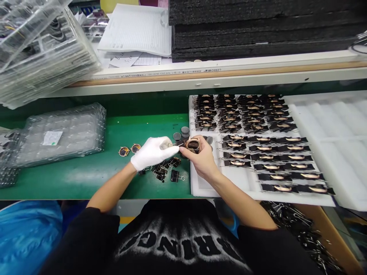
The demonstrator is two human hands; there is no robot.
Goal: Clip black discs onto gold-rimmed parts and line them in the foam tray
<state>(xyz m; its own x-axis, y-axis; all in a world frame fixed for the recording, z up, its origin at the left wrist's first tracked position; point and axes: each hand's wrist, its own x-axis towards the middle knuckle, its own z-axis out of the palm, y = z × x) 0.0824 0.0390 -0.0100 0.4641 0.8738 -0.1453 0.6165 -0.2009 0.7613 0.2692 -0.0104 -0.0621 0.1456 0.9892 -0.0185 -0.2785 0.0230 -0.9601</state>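
Observation:
My left hand (153,152), in a white glove, pinches a black binder clip (180,143) by its wire handles at the side of a watch case. Bare-skinned, my right hand (203,158) grips the round rose-gold watch case (192,144) between thumb and fingers. Below my hands several black binder clips (164,168) lie in a heap, one (175,175) a little apart. Two watch cases with dark and gold faces (124,151) rest left of my glove. Small round grey discs (185,130) sit just behind my hands.
On the right, a white foam tray (205,185) holds rows of clipped watch cases (266,149); another white tray (329,130) adjoins it. Clear plastic trays (65,133) are stacked left. A shelf edge (177,82) crosses behind. A box of clips (304,233) stands below right.

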